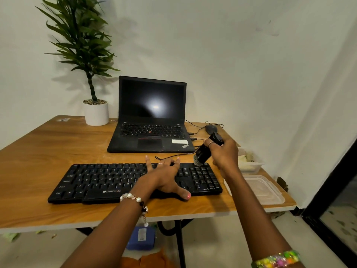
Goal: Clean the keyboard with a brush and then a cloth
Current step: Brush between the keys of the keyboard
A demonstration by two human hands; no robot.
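The right hand (224, 153) curls its fingers round a black cylindrical brush (206, 150) and holds it tilted, handle end up and away from the person, pale bristle end down. The bristles sit at the far right corner of the flat black plastic keyboard (108, 182), just above the number pad; whether they touch the keys cannot be told.

To the left of that hand, the left hand (166, 177) lies flat on the same keyboard with fingers spread and straight, fingertips reaching its far edge and the thumb stretched back along its near edge. It grips nothing. A ring shows on one finger, and a beaded bracelet (135, 200) circles the wrist.

The keyboard rests on a wooden table (38, 167), lengthwise in front of the person. Beyond the left hand stands an open black laptop (152, 117) with a dark screen. Beyond the right hand lies a dark computer mouse (211, 129) with its cable. Just to the right of the right hand stands a clear plastic container (249, 163) with something pale inside, and nearer the person, beside the right forearm, lies a clear plastic lid (264, 190). Far to the left, beside the laptop, a green leafy plant in a white pot (96, 114) stands at the table's back edge.
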